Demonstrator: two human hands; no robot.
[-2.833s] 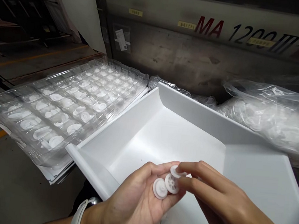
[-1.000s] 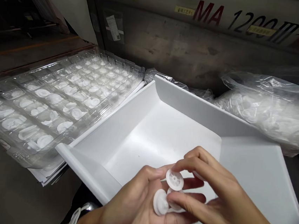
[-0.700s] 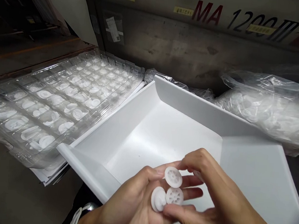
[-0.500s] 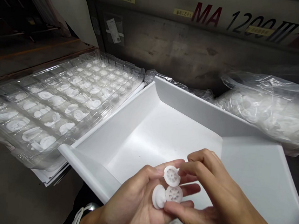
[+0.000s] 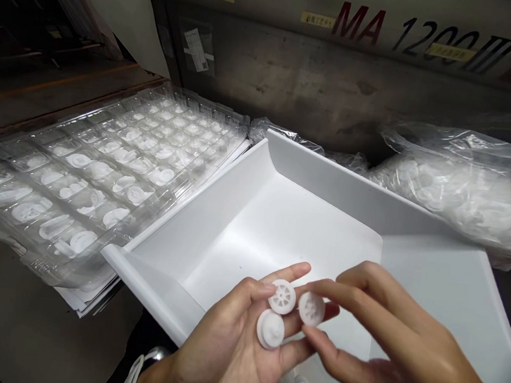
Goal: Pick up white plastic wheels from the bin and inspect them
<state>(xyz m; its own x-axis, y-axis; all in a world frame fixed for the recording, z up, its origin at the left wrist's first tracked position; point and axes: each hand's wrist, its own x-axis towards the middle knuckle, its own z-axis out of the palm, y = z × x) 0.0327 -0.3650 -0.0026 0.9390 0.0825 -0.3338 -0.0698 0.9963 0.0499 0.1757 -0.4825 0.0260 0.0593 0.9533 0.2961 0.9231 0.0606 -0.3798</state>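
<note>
A: Item one, the small white moulded plastic wheels. Location?

B: Above the near end of the shallow white plastic bin (image 5: 328, 189). Two wheels (image 5: 270, 329) rest on the left hand (image 5: 231, 346), palm up, fingers loosely curled as a cradle; the upper one shows spokes, the lower one a toothed rim.

A: And the third?

B: The third wheel (image 5: 311, 308) is pinched between thumb and forefinger of the right hand (image 5: 397, 356), face toward the camera, likely so its face can be seen.

A: Other stock?

B: Left of the bin, a clear blister tray (image 5: 104, 165) with one white part per pocket. Right of it, a clear plastic bag (image 5: 468, 188) of loose parts. More wheels lie in the bin's near corner.
</note>
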